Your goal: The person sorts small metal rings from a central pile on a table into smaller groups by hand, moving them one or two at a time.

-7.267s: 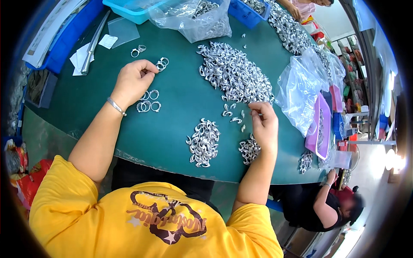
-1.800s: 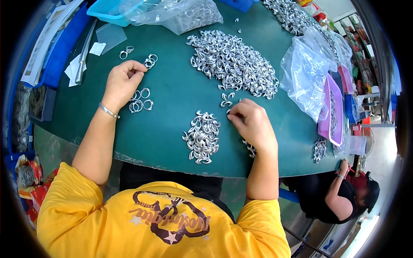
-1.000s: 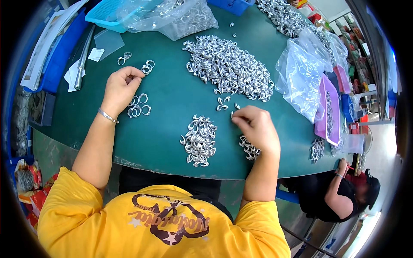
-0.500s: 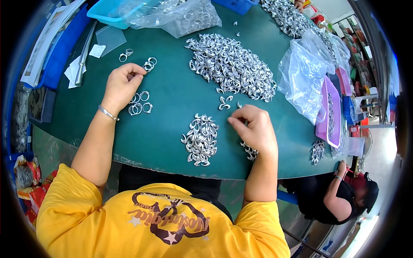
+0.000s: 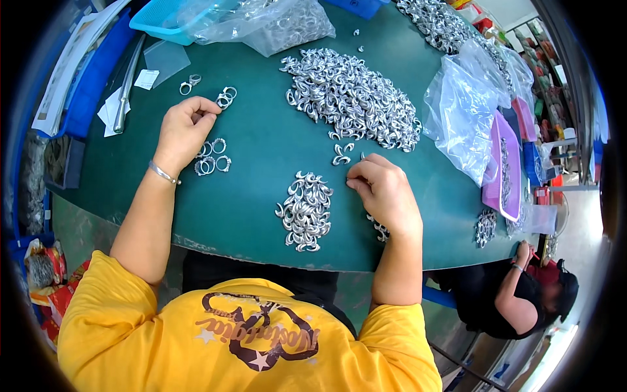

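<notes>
A small cluster of rings (image 5: 226, 97) lies on the green table (image 5: 255, 157), right at the fingertips of the left hand (image 5: 186, 134). That hand is palm down, thumb and forefinger drawn nearly together; whether they grip a ring I cannot tell. The right hand (image 5: 388, 196) is bent inward at the wrist, fingers curled, thumb close to forefinger; whether it pinches anything is unclear. Loose curved pieces (image 5: 341, 155) lie just beyond it, below the big pile (image 5: 353, 98).
</notes>
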Demonstrator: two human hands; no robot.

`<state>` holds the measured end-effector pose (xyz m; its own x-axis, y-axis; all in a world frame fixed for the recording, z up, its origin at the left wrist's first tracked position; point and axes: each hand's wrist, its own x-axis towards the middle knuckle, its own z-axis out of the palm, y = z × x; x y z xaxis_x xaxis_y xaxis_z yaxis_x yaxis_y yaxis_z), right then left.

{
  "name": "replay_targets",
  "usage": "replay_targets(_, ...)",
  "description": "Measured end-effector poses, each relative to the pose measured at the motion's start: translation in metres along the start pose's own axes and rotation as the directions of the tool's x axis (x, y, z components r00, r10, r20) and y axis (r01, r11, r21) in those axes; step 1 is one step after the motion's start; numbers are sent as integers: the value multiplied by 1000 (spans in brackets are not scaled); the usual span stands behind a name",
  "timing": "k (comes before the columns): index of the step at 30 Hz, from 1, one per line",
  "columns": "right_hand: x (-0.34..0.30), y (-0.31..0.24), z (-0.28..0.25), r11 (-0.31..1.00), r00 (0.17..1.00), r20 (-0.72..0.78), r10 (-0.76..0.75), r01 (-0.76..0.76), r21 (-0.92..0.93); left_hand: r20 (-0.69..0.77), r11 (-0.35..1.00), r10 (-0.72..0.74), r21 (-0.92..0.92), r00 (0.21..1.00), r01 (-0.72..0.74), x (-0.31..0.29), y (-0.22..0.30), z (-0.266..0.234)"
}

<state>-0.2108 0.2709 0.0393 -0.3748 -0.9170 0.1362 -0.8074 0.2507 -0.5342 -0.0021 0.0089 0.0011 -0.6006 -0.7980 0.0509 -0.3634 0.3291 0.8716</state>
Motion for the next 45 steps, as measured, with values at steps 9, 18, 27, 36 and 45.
replay_targets(9, -8, 20, -24, 998, 999, -35, -9, 11, 63, -2, 1000, -3, 2, 1000, 3, 0, 4, 0)
replay_targets(18, -3, -2, -9, 965, 968, 46, 246, -241, -101, 4, 1000, 10, -13, 1000, -10, 1, -4, 0)
replay_targets(27, 2, -12, 2, 979, 997, 73, -25, 10, 204, -7, 1000, 8, 1, 1000, -8, 0, 0, 1)
replay_targets(36, -6, 1, -22, 960, 965, 133, 227, -245, 136, -2, 1000, 1, 12, 1000, -1, 1, 0, 2)
replay_targets(45, -1, -6, 0, 992, 997, 58, 57, -49, -119, -7, 1000, 15, 12, 1000, -15, 0, 1, 2)
